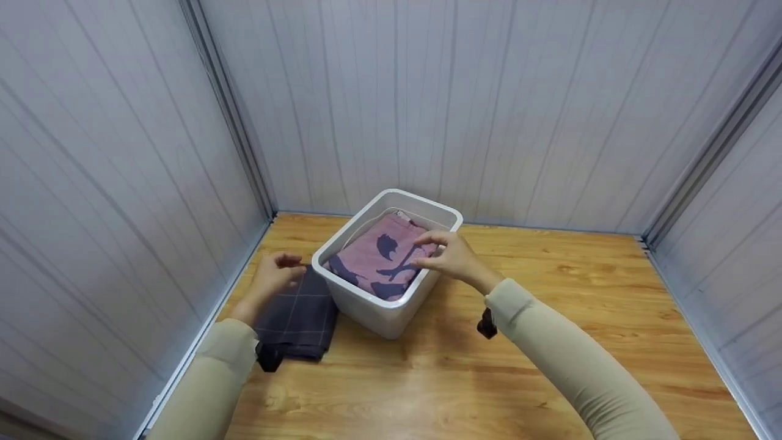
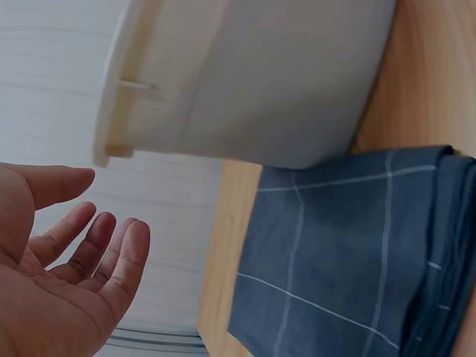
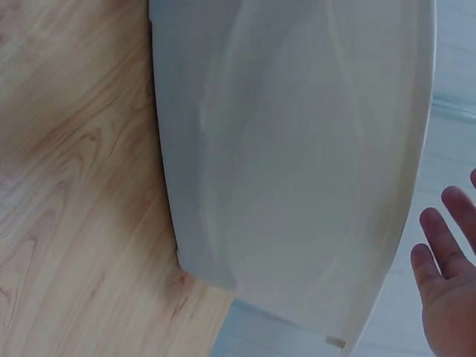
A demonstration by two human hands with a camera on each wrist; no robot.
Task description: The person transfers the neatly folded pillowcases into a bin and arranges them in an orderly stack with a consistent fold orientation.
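Note:
A white plastic bin stands upright on the wood floor, with a folded pink cloth patterned in dark leaf shapes inside it. My right hand hovers over the bin's right rim, its fingers loosely bent above the pink cloth and gripping nothing. To the left of the bin, my left hand is in the air with relaxed fingers and holds nothing. Below it lies a folded dark blue cloth with thin white check lines, close against the bin. In the left wrist view the left hand has its thumb and fingers apart.
Pale panelled walls enclose the floor at the back and both sides. Wood-grain floor stretches to the right of the bin and in front of it. The left wall's base runs close beside the left arm.

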